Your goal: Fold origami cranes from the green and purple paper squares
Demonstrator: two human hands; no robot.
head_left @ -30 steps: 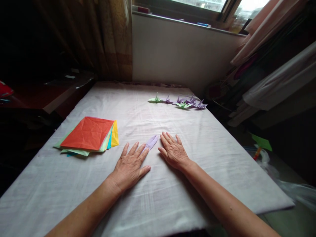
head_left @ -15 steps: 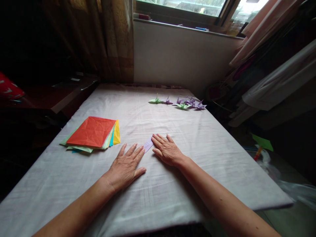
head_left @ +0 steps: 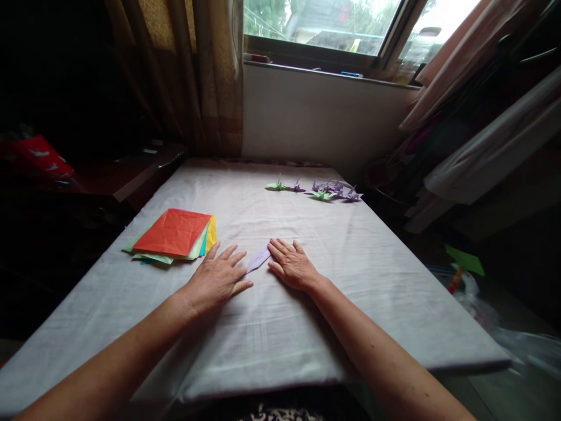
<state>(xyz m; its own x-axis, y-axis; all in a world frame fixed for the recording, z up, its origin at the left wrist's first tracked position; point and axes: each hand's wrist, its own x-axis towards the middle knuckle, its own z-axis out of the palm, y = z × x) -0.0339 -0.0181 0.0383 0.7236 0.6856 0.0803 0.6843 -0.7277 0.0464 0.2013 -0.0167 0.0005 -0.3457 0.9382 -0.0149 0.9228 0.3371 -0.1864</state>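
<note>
A narrow strip of folded purple paper lies slantwise on the white cloth-covered table. My left hand rests with spread fingers at the near, lower end of the strip. At the upper right end, the fingertips of my right hand press down flat on the paper, covering that end. Both hands are palm down and neither grips anything. Left of my left hand is a stack of coloured paper squares, with a creased red sheet on top and green, blue and yellow edges showing below.
Several folded paper cranes, among them a green crane and a purple crane, stand near the table's far right corner. Clothes hang at the right. A patterned red item is at the left. A curtain hangs by the window.
My left hand has slid left along the purple paper, uncovering more of its lower end. My right hand stays on the upper end. The camera view has tilted up slightly.
</note>
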